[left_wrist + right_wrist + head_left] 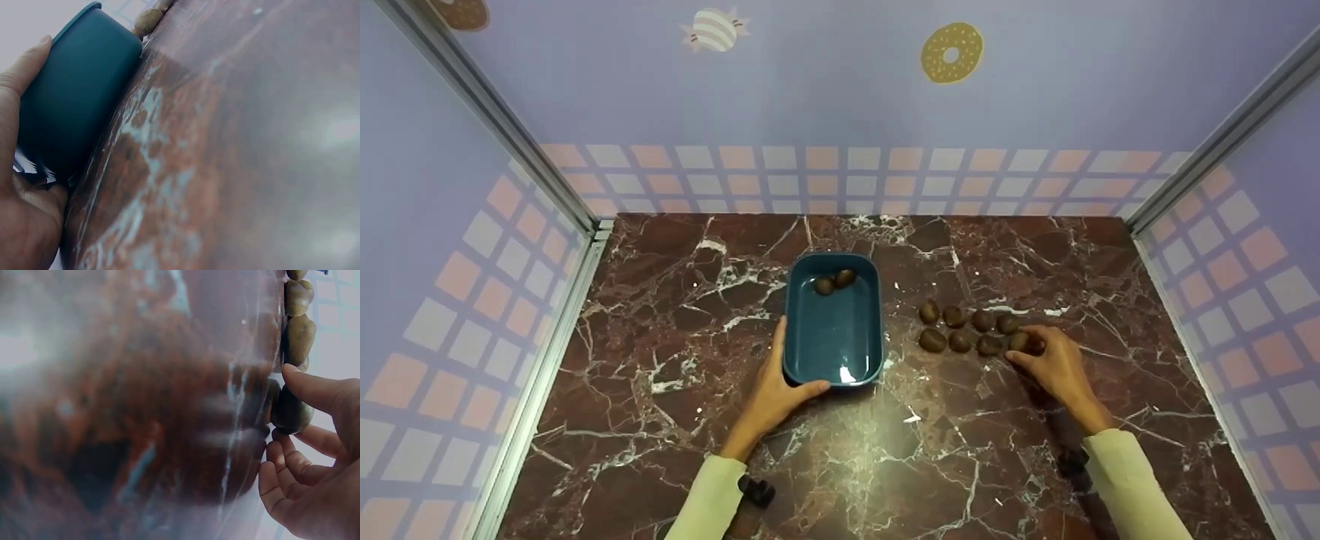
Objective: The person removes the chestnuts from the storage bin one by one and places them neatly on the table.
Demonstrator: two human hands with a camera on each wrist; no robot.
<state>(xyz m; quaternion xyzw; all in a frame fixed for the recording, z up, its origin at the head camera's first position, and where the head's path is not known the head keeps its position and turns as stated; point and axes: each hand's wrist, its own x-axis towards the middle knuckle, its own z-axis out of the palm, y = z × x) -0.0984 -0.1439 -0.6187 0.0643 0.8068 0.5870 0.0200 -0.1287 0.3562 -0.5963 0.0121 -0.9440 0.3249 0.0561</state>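
Note:
A deep blue-green rectangular dish stands on the marble top, two brown chestnuts lying inside at its far end. My left hand holds the dish by its near left corner, thumb at the near rim and fingers along the left side. In the left wrist view the dish wall sits between thumb and fingers. To the right of the dish, several chestnuts lie in two rows. At their right end my right hand pinches a dark chestnut between thumb and fingers, close over the marble.
The glossy dark red marble tabletop has white veins. Purple walls with a pink and white check pattern enclose it at the back and both sides. Metal corner rails run along the sides.

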